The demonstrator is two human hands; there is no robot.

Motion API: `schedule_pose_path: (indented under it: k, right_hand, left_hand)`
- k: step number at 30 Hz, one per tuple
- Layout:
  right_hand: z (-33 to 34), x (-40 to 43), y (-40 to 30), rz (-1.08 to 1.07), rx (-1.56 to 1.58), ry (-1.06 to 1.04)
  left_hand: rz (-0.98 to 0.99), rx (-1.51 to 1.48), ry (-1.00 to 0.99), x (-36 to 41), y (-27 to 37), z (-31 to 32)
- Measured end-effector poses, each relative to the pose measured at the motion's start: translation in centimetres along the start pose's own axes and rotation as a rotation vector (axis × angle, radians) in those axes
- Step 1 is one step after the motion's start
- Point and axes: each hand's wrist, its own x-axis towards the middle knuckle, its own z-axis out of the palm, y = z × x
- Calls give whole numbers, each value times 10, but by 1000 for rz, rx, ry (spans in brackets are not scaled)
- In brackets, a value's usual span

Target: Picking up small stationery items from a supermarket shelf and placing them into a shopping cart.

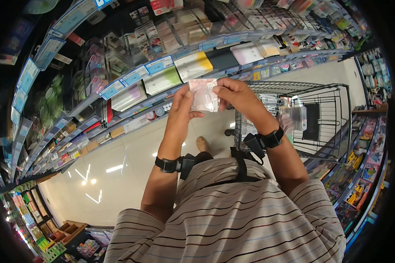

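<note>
Between my two hands is a small clear plastic packet with a pinkish printed top; its contents are too blurred to tell. My left hand pinches the packet's left edge with thumb and fingers. On the other side, my right hand grips the packet's upper right edge, the thumb on its front. Both hands are raised in front of a store shelf with price labels. Just right of my right hand stands a black wire shopping cart that holds several packaged goods.
Shelves of hanging packets curve across the front and left. Pads of paper lie on a lower shelf. Racks with boxed toys stand at the right. A wooden display tray is at the lower left. Shiny tile floor shows below.
</note>
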Motion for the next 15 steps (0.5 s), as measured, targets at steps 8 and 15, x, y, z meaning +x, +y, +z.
schedule_pose_path:
  k: [8, 15]
  right_hand:
    - [35, -9, -15, -57, 106, -430]
    - [41, -17, -21, -34, 130, -378]
  left_hand:
    - [-174, -567, -420, 12, -25, -23]
    - [-281, -758, -523, 11, -18, -22]
